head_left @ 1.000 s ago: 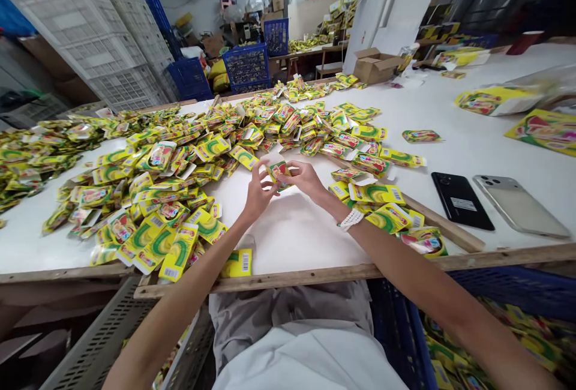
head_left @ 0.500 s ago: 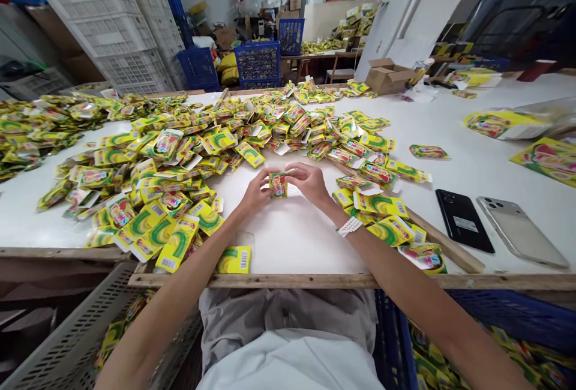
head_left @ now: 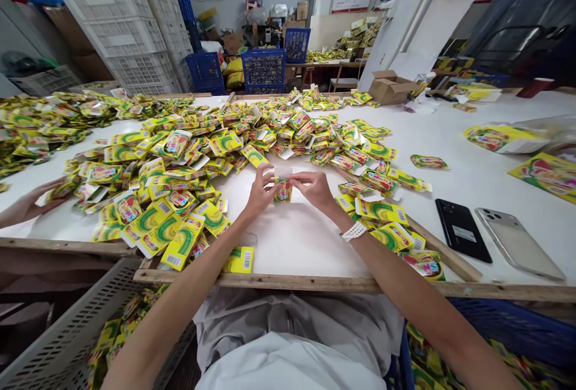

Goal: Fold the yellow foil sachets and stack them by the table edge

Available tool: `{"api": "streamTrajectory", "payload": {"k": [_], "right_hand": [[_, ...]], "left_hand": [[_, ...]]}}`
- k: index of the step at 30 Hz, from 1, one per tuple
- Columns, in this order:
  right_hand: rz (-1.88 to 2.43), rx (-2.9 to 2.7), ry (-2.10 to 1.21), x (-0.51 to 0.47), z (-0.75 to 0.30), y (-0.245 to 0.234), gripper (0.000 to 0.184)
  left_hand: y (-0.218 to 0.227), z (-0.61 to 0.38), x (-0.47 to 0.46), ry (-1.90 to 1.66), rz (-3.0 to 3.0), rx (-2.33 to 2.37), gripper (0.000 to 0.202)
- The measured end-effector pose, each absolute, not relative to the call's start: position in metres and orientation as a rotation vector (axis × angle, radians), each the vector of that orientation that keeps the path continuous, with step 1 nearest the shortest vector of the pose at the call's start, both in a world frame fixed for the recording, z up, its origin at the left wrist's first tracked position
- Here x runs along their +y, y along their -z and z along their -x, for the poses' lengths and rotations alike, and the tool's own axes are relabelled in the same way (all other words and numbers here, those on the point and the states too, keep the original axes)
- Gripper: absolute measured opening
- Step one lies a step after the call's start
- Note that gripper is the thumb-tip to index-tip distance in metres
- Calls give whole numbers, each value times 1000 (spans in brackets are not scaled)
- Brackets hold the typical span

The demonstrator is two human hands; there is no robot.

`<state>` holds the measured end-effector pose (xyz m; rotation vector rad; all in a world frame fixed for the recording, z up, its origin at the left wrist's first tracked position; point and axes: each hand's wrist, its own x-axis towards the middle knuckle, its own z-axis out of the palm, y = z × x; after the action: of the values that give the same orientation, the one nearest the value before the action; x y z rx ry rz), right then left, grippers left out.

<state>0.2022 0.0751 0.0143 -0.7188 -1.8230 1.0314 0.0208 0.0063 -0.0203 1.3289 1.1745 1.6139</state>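
My left hand (head_left: 258, 192) and my right hand (head_left: 315, 189) pinch the same small yellow-green-red carton (head_left: 283, 188) from both sides, just above the white table (head_left: 292, 234). Its white top flap stands open between my fingertips. A wide heap of the same flat yellow cartons (head_left: 189, 150) spreads behind and to the left of my hands. More of them lie in a row by my right wrist (head_left: 382, 216), which wears a white bead bracelet.
A black phone (head_left: 462, 229) and a silver phone (head_left: 517, 242) lie at the right. Another person's hand (head_left: 27, 204) rests on the table at far left. Grey crate (head_left: 67, 330) below left and blue crate (head_left: 495, 324) below right hold cartons. A wooden edge (head_left: 315, 283) fronts the table.
My hands have turned the carton and lifted its white flap open. Another person's hand has come into view at the far left. The camera has tilted down slightly.
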Motion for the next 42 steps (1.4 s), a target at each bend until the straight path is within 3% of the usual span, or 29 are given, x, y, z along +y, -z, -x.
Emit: {"api": "streamTrajectory", "payload": {"k": [3,7,13,17,31,42], "right_hand": [[703,-1790,-991,70,-205,-22,30],[724,-1691,-1000,67,-209,-30,46],[841,-1634,-1096,75,-205,-24,33],[829,-1611,-1219,76,-203,-21,34],[665,-1801,-947,75,-199,-16,15],[558,-2072,-815,78,-213,-26,19]], "left_hand": [[17,-22,4,-1594,-1342,1186,76],[14,-22,2,-1503,-1433,1154,66],[21,-22,5,-1493,-1479,1183,59],[23,-22,6,-1534,-1505,1213,57],[16,-26,0,-1633,-1454,1296,61],[13,-15,-3,-1654,-1645,1351,47]]}}
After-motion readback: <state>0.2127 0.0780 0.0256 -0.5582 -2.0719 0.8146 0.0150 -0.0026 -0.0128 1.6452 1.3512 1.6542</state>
